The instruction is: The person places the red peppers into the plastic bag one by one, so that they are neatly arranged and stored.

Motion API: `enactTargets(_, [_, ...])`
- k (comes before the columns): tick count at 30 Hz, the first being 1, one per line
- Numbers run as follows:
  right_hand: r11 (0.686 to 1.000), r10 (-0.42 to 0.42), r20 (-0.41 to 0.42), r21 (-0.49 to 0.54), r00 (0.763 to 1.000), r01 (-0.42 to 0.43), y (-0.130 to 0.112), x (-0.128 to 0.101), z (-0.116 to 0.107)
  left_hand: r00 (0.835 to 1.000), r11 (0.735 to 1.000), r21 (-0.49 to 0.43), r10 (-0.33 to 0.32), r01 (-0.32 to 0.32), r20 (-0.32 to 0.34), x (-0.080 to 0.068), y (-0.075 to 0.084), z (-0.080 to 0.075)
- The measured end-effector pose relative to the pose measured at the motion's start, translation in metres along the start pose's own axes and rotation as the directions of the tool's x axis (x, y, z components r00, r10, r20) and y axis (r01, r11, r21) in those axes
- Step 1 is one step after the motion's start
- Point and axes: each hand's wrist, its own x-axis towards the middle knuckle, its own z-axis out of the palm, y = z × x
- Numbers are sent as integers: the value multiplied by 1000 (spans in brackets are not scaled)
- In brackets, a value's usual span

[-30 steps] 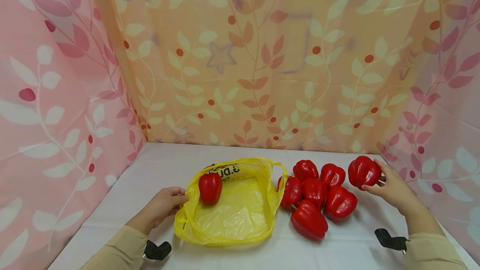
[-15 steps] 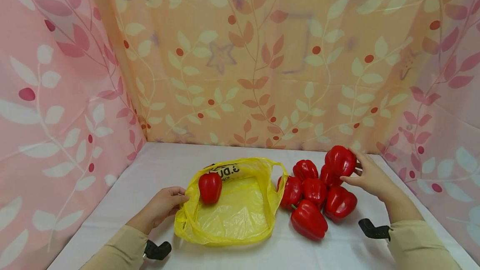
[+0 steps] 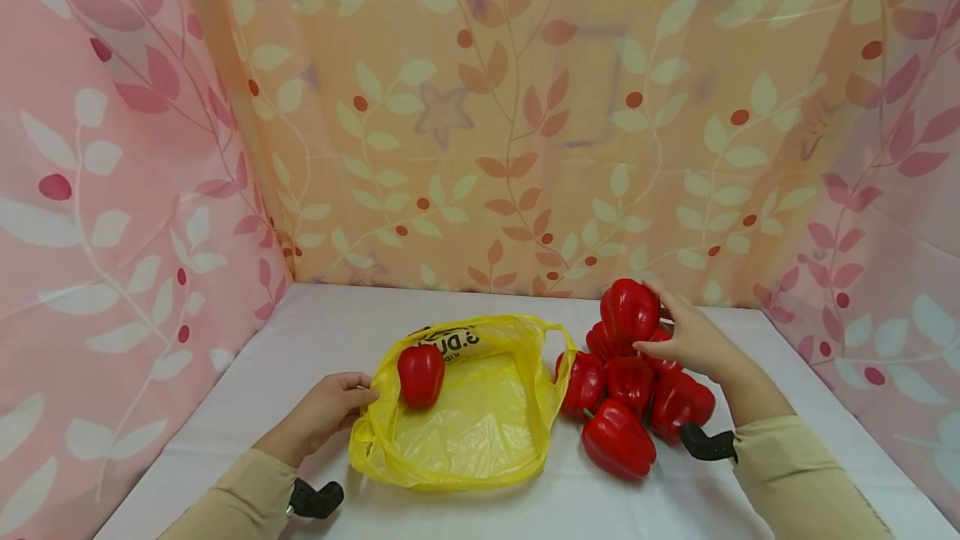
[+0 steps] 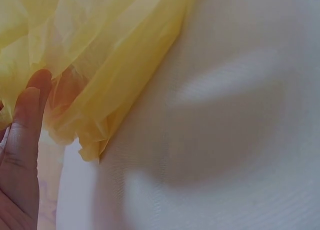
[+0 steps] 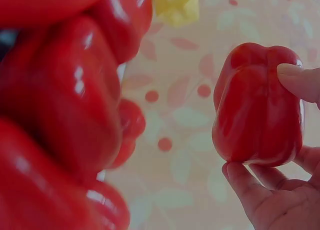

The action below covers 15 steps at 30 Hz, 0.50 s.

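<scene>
Right hand [image 3: 693, 342] fingers [image 5: 300, 82] pinching red bell pepper [image 3: 628, 312] above pepper pile [image 3: 630, 394]. Left hand [image 3: 326, 411] fingers gripping yellow plastic bag [image 3: 480, 432] rim on counter [image 3: 337, 332].

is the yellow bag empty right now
No, one red pepper lies inside the yellow bag, near the edge that the left hand holds.

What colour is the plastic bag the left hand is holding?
Yellow, with dark print near its far rim: the plastic bag shows best in the head view.

My right hand [image 3: 693, 340] carries its pepper [image 3: 628, 311] from the table's right edge leftward and up, over the back of the pepper pile [image 3: 630, 402].
</scene>
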Motion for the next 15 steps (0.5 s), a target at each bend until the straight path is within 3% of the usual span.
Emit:
enactTargets(7, [994, -101, 30, 52, 994, 99, -21, 16, 19, 1000, 1000, 1, 10, -10, -1, 1, 0, 1])
enactTargets(15, [983, -150, 89, 122, 985, 139, -48, 31, 41, 1000, 1000, 3, 8, -8, -10, 1, 1, 2])
